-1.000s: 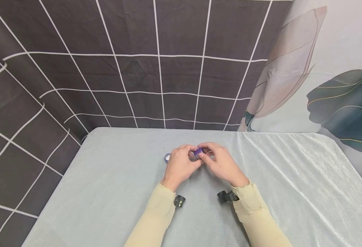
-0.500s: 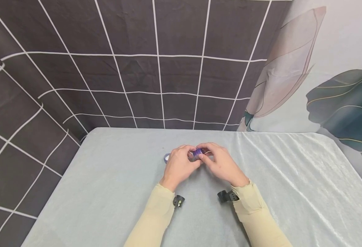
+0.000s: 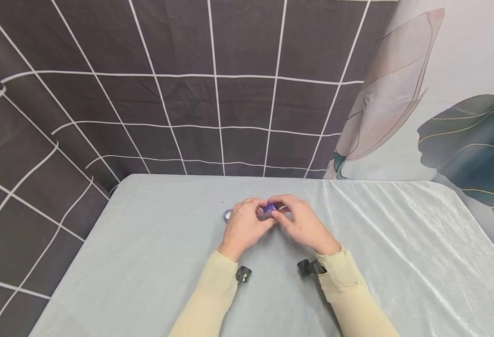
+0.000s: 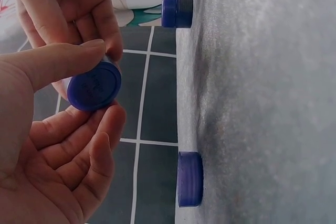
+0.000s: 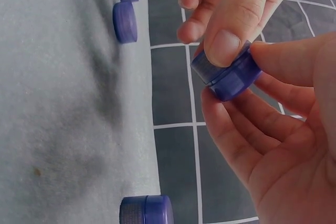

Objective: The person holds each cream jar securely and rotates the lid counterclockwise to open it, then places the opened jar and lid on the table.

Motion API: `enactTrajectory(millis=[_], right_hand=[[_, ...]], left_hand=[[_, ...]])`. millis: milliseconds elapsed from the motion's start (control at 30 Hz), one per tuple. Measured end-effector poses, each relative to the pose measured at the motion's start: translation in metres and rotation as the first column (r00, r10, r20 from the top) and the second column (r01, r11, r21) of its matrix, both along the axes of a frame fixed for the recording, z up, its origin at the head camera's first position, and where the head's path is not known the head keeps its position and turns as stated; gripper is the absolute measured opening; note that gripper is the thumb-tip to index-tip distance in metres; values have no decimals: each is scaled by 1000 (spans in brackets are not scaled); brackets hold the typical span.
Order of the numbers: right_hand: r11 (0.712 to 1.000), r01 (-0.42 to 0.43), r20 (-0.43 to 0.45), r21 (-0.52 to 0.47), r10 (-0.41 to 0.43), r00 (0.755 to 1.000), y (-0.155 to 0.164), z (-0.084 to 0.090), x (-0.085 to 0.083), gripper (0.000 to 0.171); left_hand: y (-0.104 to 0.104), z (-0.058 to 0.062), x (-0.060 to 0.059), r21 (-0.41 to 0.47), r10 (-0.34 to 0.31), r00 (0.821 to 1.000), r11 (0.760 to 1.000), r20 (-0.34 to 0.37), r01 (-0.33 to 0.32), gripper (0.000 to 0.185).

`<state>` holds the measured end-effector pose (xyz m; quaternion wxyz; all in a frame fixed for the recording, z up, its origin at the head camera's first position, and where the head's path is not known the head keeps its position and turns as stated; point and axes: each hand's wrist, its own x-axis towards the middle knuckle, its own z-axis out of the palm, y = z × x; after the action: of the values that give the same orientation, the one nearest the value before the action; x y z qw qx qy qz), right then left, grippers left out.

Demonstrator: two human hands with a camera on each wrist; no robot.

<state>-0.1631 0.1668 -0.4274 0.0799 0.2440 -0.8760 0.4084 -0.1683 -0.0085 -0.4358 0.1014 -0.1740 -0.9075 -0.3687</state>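
1. Tabletop [image 3: 146, 262], pale grey cloth: nothing on it has shifted over the last second; head view is nearly identical throughout.
2. Left hand [image 3: 244, 227] and right hand [image 3: 303, 225] stay together above the middle, both pinching one small purple jar [image 5: 227, 73], thumb and fingers curled round it.
3. Jar is held off the cloth; any turning of its lid is too slight to tell.
4. Three other purple jars [image 5: 125, 22] rest on the cloth beyond the hands, untouched.
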Motion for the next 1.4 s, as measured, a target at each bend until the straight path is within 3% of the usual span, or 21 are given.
enactTrajectory(millis=[800, 1400], right_hand=[[999, -34, -31, -8, 33, 999, 2, -1, 0, 28], [998, -61, -50, -10, 61, 997, 1, 0, 1, 32]], left_hand=[[-1, 3, -1, -15, -16, 999, 1000, 36, 16, 39], [-3, 1, -1, -22, -22, 1000, 1000, 12, 22, 38]])
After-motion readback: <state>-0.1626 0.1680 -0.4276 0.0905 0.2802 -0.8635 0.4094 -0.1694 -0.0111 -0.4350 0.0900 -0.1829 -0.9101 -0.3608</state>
